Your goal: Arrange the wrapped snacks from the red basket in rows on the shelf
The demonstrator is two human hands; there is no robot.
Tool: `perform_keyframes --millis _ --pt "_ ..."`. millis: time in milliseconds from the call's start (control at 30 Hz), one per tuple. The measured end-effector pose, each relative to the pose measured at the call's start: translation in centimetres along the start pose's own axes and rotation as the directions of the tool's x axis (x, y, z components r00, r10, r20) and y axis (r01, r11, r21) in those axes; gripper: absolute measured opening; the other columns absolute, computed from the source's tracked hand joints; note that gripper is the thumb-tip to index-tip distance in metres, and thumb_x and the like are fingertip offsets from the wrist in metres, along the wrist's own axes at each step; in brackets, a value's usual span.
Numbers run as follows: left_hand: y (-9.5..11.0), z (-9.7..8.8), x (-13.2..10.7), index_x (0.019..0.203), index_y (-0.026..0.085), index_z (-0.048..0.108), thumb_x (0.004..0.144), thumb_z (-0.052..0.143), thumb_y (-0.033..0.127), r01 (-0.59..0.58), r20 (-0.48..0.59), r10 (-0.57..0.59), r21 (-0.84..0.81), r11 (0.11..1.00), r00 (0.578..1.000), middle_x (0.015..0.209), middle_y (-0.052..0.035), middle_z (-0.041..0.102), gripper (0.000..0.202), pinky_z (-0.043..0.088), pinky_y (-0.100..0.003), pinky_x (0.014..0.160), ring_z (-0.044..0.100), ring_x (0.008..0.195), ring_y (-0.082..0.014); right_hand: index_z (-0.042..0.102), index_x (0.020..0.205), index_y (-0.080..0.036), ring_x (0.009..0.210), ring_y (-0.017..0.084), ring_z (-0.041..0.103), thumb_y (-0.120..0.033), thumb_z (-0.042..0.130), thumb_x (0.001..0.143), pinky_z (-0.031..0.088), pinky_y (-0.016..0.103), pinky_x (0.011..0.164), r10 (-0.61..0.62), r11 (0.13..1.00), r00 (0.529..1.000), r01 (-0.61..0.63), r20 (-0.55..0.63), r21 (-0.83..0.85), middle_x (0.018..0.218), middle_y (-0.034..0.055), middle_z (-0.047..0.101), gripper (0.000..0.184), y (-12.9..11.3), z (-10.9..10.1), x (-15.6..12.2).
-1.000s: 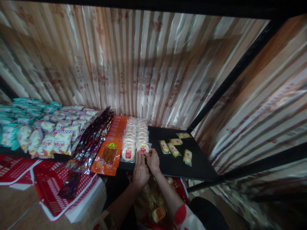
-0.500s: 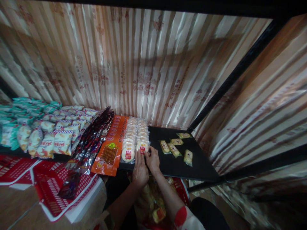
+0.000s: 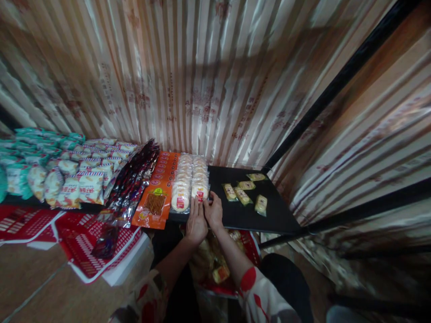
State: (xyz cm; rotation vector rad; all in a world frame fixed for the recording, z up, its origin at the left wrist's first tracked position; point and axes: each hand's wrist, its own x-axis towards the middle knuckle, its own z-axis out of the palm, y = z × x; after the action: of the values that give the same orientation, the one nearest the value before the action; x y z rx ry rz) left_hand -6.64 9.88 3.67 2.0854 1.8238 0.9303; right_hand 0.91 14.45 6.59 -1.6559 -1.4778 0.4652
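Note:
Two rows of clear-wrapped round white crackers, with red labels at the front, lie side by side on a black shelf (image 3: 269, 220). My left hand (image 3: 197, 224) lies against the front of the right-hand cracker row (image 3: 200, 181), its fingers stretched out. At that row's front right corner, my right hand (image 3: 214, 213) has its thumb and bent fingers closed on the edge of a cracker packet. The left-hand cracker row (image 3: 181, 193) is beside my left fingertips. Right of my hands lie several small yellow-wrapped cakes (image 3: 242, 195).
Orange snack-stick bags (image 3: 155, 197), dark shiny packets (image 3: 129, 184), white snack bags (image 3: 81, 179) and green bags (image 3: 18, 177) line the shelf leftward. Red baskets (image 3: 79, 246) stand below. Another basket of packets (image 3: 220, 271) is beneath my forearms. A black frame post (image 3: 323, 105) slants upward at right.
The view has tilted down slightly, so the shelf appears higher and more of my sleeves shows. My hands stay at the front of the right cracker row.

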Motion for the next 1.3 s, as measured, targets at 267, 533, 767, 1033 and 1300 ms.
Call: perform_keyframes --millis 267,533,767,1033,1300 --pt "0.0 -1.6 -4.2 0.111 0.006 0.054 0.078 0.033 0.011 -0.157 -0.03 0.157 -0.003 0.988 0.987 0.132 -0.0165 0.043 0.039 0.033 -0.039 0.104 0.03 0.128 -0.0234 0.054 0.099 -0.015 0.085 0.017 0.054 -0.028 0.037 0.083 0.044 0.032 0.079 -0.077 0.98 0.985 0.104 -0.156 0.167 0.095 0.0091 0.057 0.027 1.9 -2.5 -4.8" --pt "0.5 0.0 -10.2 0.102 0.015 0.058 0.075 0.044 0.019 -0.038 0.192 0.036 0.004 0.999 0.981 0.109 -0.0112 0.058 0.031 0.043 -0.038 0.09 0.052 0.103 -0.0223 0.056 0.086 -0.018 0.08 0.018 0.056 -0.029 0.035 0.083 0.044 0.033 0.077 -0.028 0.999 1.0 0.028 0.01 0.037 0.083 0.0079 0.062 0.024 7.0 -2.3 -11.0" --pt "-2.7 3.9 -9.5 0.115 -0.002 0.049 0.069 0.046 0.018 0.211 0.142 -0.223 0.093 0.973 0.965 0.129 -0.0241 0.043 0.051 0.032 -0.044 0.102 0.033 0.126 -0.0313 0.062 0.1 -0.017 0.094 0.02 0.057 -0.013 0.036 0.073 0.042 0.036 0.088 -0.051 0.982 0.986 0.078 0.158 -0.169 0.099 0.011 0.066 0.038 9.7 -0.2 -11.9" --pt "-3.9 6.0 -9.4 0.116 0.01 0.053 0.071 0.039 0.01 0.173 0.156 -0.184 0.086 0.981 0.97 0.12 -0.0154 0.054 0.047 0.033 -0.045 0.1 0.045 0.116 -0.0267 0.064 0.103 -0.015 0.095 0.022 0.06 -0.009 0.036 0.071 0.042 0.035 0.09 0.041 0.97 0.939 0.044 0.341 -0.239 0.092 0.012 0.069 0.044 9.6 1.0 -11.4" --pt "-3.0 4.4 -8.9 0.118 0.013 0.05 0.074 0.039 0.017 0.221 0.146 -0.211 -0.06 0.973 0.967 0.116 -0.0115 0.057 0.046 0.037 -0.036 0.095 0.049 0.11 -0.0212 0.064 0.1 -0.016 0.096 0.018 0.06 -0.013 0.035 0.068 0.043 0.033 0.091 0.055 0.995 0.965 -0.073 0.257 0.061 0.098 0.0086 0.068 0.044 8.0 0.0 -11.4"
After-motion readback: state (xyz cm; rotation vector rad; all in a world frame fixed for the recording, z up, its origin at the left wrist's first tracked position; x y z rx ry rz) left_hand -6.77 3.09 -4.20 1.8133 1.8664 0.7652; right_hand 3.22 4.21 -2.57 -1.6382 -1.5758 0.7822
